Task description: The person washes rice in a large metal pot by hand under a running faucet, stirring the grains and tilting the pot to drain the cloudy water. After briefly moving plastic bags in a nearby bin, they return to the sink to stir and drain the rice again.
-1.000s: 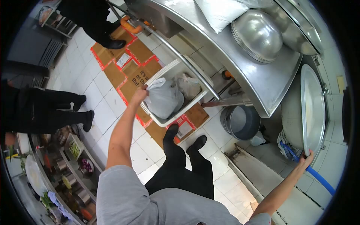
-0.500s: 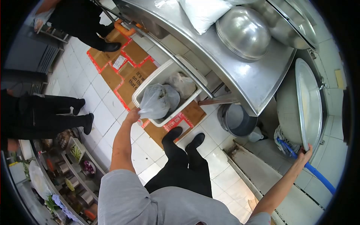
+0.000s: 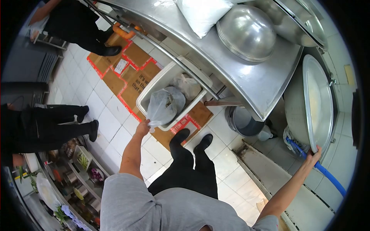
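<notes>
- In a kitchen, on a tiled floor: flattened cardboard beyond the left hand, a steel counter ahead, between both hands.
- Left hand: closed on the gathered neck of a translucent plastic bag, just outside the near rim of a white bin. Bag's body just past the left hand, inside the bin, slanting toward the fist.
- Right hand: fingers at the lower rim of a large tilted metal basin, right beside a blue hose. Cannot tell firm grip from light touch.
- For good handling, best to keep the whole neck bunched in the left fist, pulling gently to spare the thin film from the bin's edge; with the right hand, better to steady the basin than lean on it.
- Hard to make out: contents of the bag, through cloudy film; neck tied or loose, hidden in the fist.
- Partly covered: a second bag beyond the first, near a metal rail; right palm, out of sight.
- Cut off at left, well apart from the left hand: two other people in dark clothes.
</notes>
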Available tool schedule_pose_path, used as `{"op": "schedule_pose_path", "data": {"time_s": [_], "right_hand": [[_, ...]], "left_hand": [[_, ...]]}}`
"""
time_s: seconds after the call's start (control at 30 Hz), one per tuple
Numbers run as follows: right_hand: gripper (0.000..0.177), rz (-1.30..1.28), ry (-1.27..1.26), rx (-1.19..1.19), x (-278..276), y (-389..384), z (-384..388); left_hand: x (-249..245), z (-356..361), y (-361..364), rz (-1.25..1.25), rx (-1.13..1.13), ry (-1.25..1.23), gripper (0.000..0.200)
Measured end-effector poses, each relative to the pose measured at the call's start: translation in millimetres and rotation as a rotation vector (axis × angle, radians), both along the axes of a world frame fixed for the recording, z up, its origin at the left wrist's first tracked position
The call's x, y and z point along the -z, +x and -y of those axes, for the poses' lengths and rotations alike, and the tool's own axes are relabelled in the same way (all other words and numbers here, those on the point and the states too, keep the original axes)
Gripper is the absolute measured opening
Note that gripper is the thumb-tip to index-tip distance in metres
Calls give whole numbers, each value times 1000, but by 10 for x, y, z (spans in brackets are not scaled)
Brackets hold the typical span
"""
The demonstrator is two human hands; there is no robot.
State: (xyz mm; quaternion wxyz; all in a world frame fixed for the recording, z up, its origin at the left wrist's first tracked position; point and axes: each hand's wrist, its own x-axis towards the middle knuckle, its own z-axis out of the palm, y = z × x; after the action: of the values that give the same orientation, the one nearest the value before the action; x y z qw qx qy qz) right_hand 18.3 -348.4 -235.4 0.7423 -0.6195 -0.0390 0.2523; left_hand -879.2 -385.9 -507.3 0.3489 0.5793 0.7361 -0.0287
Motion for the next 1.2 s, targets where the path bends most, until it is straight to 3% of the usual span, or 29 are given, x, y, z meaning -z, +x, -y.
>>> {"op": "schedule_pose_path", "data": {"time_s": [0.3, 0.4, 0.5, 0.57, 0.63, 0.7, 0.77, 0.93, 1.03, 1.13, 1.2], "right_hand": [[24, 13, -13, 7, 60, -115, 15], [24, 36, -17, 47, 12, -326, 0], [23, 21, 20, 49, 74, -198, -11], [21, 5, 20, 39, 137, -140, 41], [19, 0, -7, 22, 75, -168, 22], [18, -6, -2, -14, 92, -139, 24], [18, -5, 18, -32, 154, 13, 33], [19, -16, -7, -6, 122, -34, 24], [22, -7, -3, -9, 164, -87, -23], [25, -40, 13, 9, 190, -189, -28], [25, -63, 10, 55, 184, -341, -45]], "left_hand": [[13, -223, 174, -29, 121, -9, 38], [386, -317, 280, -62, 367, 26, 39], [196, -417, 647, -139, 299, -135, 40], [354, -471, 642, -155, 320, -133, 41], [79, -622, 922, -236, 275, -183, 39], [16, -862, 1114, -281, 474, -422, 38], [-1, -1023, 1389, -198, 373, -285, 39], [-381, -1307, 1915, -11, 232, -273, 48], [-562, -1280, 1949, -30, 284, -287, 45], [-1146, -1211, 1970, 98, 309, -525, 40], [-1024, -1146, 1990, 47, 663, -375, 36]]}}
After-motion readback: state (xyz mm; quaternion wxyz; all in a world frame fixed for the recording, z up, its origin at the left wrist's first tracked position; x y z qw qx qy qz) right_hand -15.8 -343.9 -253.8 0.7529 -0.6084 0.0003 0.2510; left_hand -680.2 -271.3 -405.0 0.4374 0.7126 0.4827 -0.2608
